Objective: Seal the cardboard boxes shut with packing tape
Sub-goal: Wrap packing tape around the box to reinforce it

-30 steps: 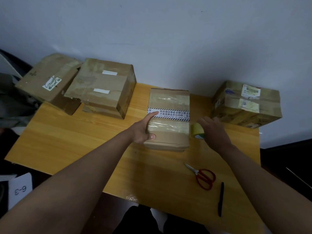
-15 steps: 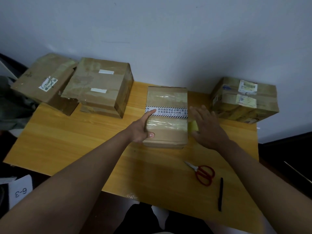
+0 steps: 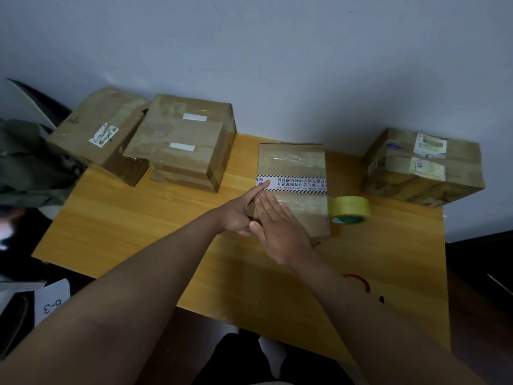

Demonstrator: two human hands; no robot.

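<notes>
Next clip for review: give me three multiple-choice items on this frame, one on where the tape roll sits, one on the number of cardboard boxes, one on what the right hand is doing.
1. Where is the tape roll?
A. on the table, right of the middle box
B. on top of the far-left box
C. in the left hand

2. How many cardboard boxes are on the table?
A. two
B. four
C. six

3. The right hand is:
A. gripping scissors
B. lying flat on the middle box, fingers straight
C. off the table

Key: 1 A, the roll lies beside that box; 2 B, two left, one middle, one right; 3 B, its palm lies on the box top.
</notes>
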